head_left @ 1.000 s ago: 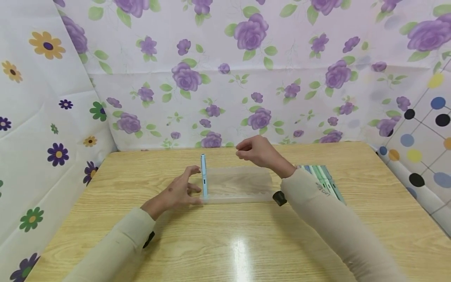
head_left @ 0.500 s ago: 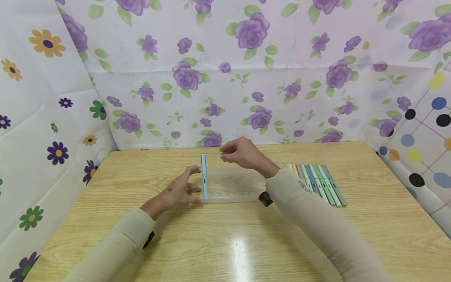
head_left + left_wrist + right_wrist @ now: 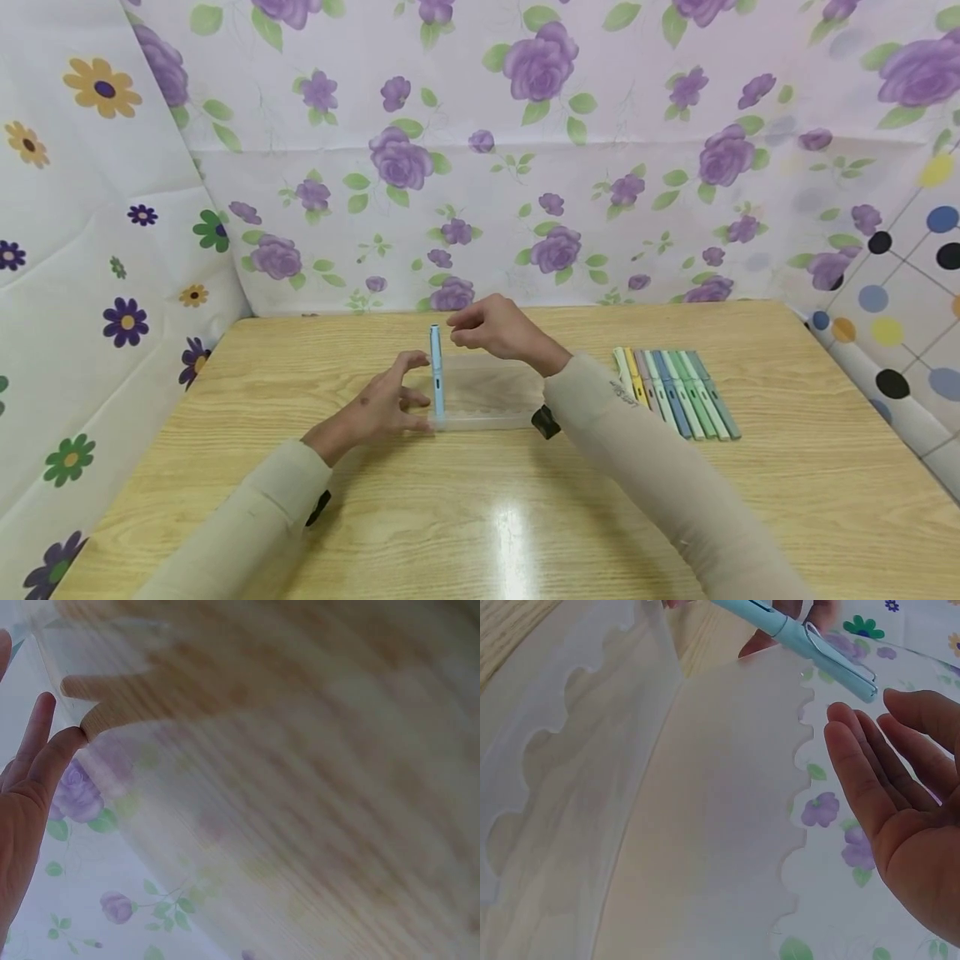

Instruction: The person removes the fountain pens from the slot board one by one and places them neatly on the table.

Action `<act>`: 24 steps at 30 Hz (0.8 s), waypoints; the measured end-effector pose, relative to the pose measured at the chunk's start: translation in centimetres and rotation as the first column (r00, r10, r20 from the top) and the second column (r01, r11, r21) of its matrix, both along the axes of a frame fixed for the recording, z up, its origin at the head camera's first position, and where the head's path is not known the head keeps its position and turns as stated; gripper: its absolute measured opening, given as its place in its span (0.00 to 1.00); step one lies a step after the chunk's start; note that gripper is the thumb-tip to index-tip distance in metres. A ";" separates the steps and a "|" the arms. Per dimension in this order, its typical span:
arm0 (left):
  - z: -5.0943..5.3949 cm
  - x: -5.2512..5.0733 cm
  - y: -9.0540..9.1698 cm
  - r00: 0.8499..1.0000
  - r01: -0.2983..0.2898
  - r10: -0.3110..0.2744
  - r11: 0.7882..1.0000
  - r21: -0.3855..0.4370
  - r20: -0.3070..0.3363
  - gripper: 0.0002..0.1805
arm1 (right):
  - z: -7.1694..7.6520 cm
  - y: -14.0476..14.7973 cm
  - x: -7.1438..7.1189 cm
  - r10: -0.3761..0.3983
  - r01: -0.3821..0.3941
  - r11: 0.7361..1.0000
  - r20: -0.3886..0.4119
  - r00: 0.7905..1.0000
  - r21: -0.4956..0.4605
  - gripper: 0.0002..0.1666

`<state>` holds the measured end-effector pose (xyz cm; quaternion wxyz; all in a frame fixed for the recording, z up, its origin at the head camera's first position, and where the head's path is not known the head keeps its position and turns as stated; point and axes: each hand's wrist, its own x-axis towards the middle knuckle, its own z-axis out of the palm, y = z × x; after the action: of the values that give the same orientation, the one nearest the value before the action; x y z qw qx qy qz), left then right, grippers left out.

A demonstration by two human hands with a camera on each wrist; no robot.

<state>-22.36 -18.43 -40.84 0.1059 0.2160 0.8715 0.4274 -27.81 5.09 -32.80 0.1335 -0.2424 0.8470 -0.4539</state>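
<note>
A translucent plastic pen rack (image 3: pixel 491 423) with scalloped edges stands on the table. Across its left end lies a light blue pen (image 3: pixel 437 375), its clipped cap (image 3: pixel 829 656) pointing to the far side. My left hand (image 3: pixel 378 404) holds the rack's left end, thumb at the near corner and index finger at the far edge; its fingertips (image 3: pixel 71 736) meet the clear wall in the left wrist view. Just right of the pen's far tip hovers my right hand (image 3: pixel 495 327), apart from the pen. Its fingers (image 3: pixel 855 757) are loosely bent with nothing between them.
Several green, blue, white and yellow pens (image 3: pixel 678 396) lie in a row on the wooden table (image 3: pixel 420 517) at the right. Flowered cloth (image 3: pixel 465 167) hangs behind the table, and more patterned sheets stand at both sides.
My right hand has moved left over the rack towards the pen's far tip, uncovering more of the pen row. The left hand, rack and blue pen stay where they were.
</note>
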 end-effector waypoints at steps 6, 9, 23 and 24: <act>0.0 -0.1 0.1 1.000 -0.008 0.008 1.000 0.001 0.011 0.54 | 0.0 -0.4 -0.3 0.019 -0.019 1.000 0.009 1.000 0.006 0.19; 0.0 -0.1 0.1 1.000 -0.010 0.010 1.000 -0.003 0.009 0.54 | -0.1 -0.6 -0.5 0.032 -0.032 0.999 0.002 0.999 0.010 0.20; 0.0 -0.1 0.0 1.000 0.003 -0.003 1.000 0.000 0.001 0.52 | -0.2 -1.3 -0.1 0.052 -0.048 0.997 -0.070 0.996 0.063 0.19; -0.1 -0.1 0.0 1.000 0.003 -0.003 1.000 0.000 0.002 0.52 | -0.3 -1.4 0.0 0.047 -0.043 0.997 -0.077 0.996 0.060 0.19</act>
<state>-22.46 -18.43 -40.89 0.1075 0.2169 0.8711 0.4273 -27.83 3.71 -33.07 0.1172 -0.2751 0.8588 -0.4160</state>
